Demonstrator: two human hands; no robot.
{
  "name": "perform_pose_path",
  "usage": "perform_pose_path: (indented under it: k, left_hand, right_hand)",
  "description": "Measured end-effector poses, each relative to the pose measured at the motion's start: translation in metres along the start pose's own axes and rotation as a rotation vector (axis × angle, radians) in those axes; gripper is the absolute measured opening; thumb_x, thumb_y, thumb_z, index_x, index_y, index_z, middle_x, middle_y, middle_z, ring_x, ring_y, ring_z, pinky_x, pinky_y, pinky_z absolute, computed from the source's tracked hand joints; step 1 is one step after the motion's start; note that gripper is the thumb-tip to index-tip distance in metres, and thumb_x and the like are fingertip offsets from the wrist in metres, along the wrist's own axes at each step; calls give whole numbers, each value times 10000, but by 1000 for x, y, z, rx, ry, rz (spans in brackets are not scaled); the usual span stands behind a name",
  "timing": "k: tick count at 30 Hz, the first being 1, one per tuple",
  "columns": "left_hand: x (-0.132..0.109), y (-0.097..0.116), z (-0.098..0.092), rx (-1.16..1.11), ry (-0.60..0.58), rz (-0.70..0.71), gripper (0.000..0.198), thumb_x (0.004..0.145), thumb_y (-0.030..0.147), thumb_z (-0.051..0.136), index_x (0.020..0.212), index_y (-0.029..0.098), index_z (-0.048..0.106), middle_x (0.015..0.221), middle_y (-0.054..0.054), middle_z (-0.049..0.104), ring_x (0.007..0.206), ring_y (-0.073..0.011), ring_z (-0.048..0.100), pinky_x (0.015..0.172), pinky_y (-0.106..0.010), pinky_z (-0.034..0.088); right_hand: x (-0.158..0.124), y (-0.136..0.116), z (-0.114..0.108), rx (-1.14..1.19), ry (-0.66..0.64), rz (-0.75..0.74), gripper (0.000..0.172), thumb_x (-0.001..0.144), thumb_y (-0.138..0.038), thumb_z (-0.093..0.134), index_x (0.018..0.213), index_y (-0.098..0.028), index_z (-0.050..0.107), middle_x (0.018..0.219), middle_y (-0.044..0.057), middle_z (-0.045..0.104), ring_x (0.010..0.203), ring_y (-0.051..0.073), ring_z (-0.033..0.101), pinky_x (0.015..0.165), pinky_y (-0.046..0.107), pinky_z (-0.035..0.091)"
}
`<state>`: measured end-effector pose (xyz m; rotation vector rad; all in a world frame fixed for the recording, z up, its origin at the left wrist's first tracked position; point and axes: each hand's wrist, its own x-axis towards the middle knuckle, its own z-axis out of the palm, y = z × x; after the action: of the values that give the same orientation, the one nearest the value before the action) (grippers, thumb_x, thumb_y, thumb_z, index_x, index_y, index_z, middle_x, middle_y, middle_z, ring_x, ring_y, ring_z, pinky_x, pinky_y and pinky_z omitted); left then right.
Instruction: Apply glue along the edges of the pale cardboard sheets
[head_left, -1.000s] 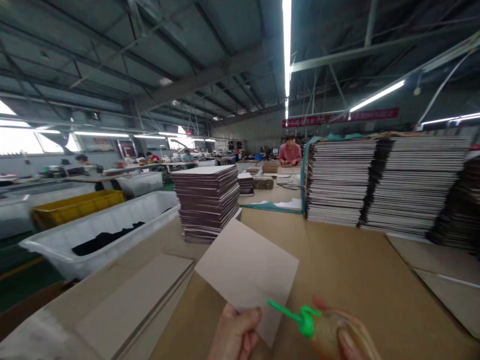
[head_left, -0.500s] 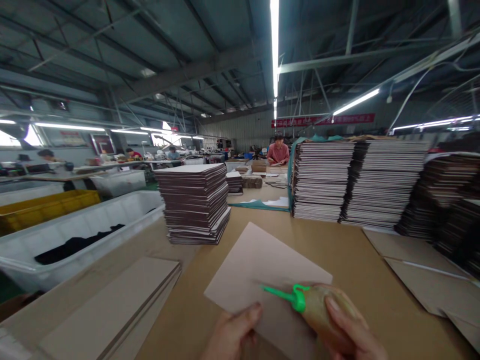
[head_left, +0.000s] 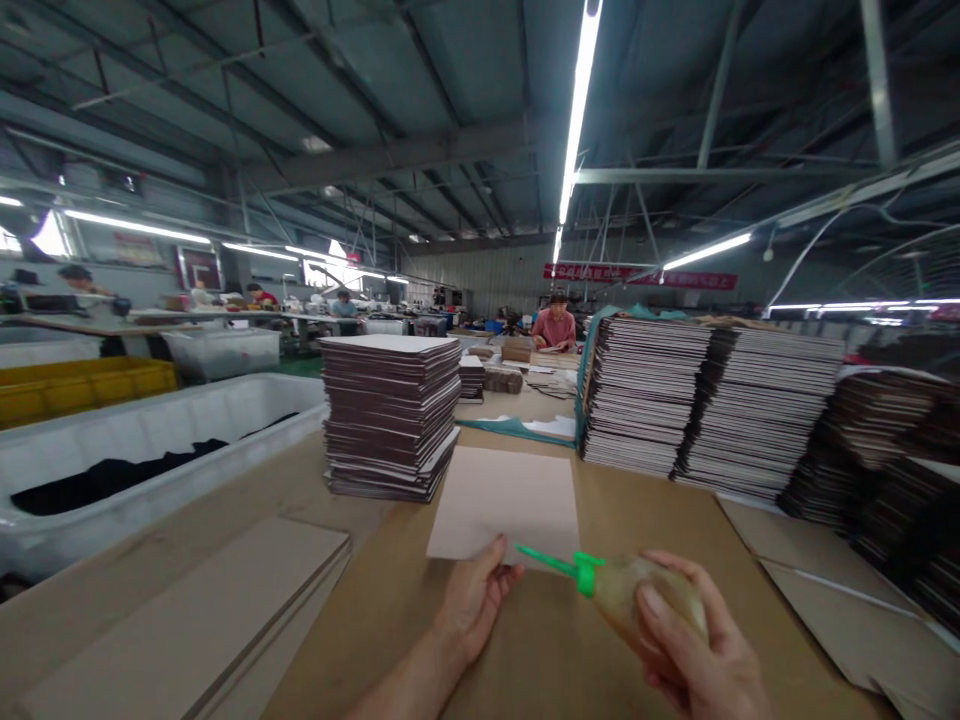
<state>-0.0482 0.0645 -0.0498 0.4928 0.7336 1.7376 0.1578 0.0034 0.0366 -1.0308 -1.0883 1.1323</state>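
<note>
A pale grey-brown card sheet point(head_left: 506, 497) lies flat on the cardboard-covered table point(head_left: 660, 520) in front of me. My left hand point(head_left: 474, 598) rests with its fingers closed on the sheet's near edge. My right hand point(head_left: 694, 650) is wrapped round a squeeze bottle of yellowish glue point(head_left: 637, 590). The bottle's green nozzle point(head_left: 551, 563) points left, just over the sheet's near right corner. A tall stack of dark-edged boards point(head_left: 390, 412) stands right behind the sheet on the left.
Two larger board stacks point(head_left: 712, 400) and darker piles point(head_left: 892, 440) line the right side. Flat grey boards point(head_left: 195, 620) lie at the near left. A white tub point(head_left: 150, 450) and a yellow crate point(head_left: 82, 385) stand to the left. A person in pink point(head_left: 555, 325) sits at the far end.
The card sheet went from held up and tilted to lying flat and square on the table. Both hands moved forward and up in view; the glue nozzle now sits at the sheet's near edge.
</note>
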Motion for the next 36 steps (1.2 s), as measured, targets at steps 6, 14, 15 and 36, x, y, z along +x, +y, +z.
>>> perform_pose_path:
  k: [6,14,15,36]
  left_hand:
    - [-12,-4,-8,39,-111,-3,280,714,240,791,944,114,694,928,-94,707,776,-199,628,655,-290,532]
    - [-25,-5,5,131,-217,25,314,777,279,737,1053,136,686,1078,-127,690,930,-253,623,681,-284,461]
    - [-26,-5,5,139,-224,22,325,792,289,724,1076,139,679,1101,-130,682,936,-254,620,679,-284,456]
    - [-32,-3,9,150,-241,33,402,663,405,783,974,170,688,963,-90,698,897,-265,607,818,-355,458]
  right_hand:
    - [19,23,35,-201,-167,-308,507,786,-568,706,1112,-209,557,903,15,625,721,171,578,595,192,490]
    - [43,38,62,-440,-300,-947,284,951,-342,602,1194,-214,530,1139,60,551,995,208,558,839,262,471]
    - [43,35,64,-450,-287,-983,276,958,-339,594,1189,-205,527,1121,66,553,982,209,560,825,265,475]
    - [27,37,60,-487,-357,-1102,258,968,-232,581,1208,-173,508,1068,87,559,967,208,555,842,267,462]
